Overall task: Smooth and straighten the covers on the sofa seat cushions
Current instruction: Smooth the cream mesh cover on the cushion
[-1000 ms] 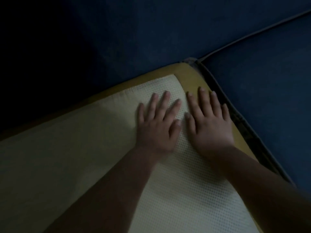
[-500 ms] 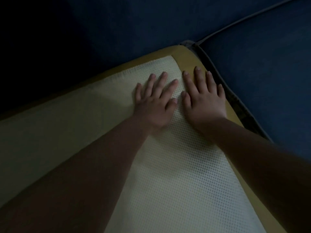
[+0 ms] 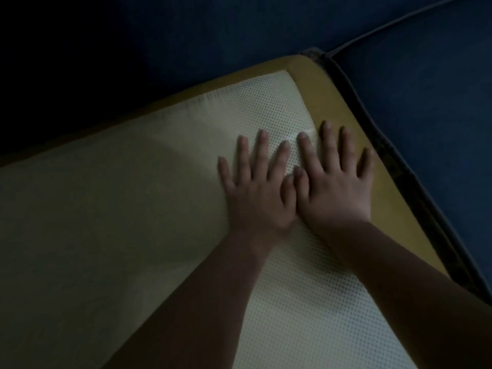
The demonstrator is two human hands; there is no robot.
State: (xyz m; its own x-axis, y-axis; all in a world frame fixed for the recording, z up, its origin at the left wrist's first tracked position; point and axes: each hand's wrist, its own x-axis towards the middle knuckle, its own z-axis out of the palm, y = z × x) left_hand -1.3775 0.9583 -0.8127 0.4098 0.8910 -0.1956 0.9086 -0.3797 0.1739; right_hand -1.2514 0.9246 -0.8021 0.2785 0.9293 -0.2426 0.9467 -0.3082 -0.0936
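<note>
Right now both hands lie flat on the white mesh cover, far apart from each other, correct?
No. The left hand and right hand lie flat on the white mesh cover, but close together, thumbs side by side, per the head view.

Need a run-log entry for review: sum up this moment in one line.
left hand: flat on white mesh cover | right hand: flat beside it, partly on yellow cushion border | phase: smoothing near corner
</note>
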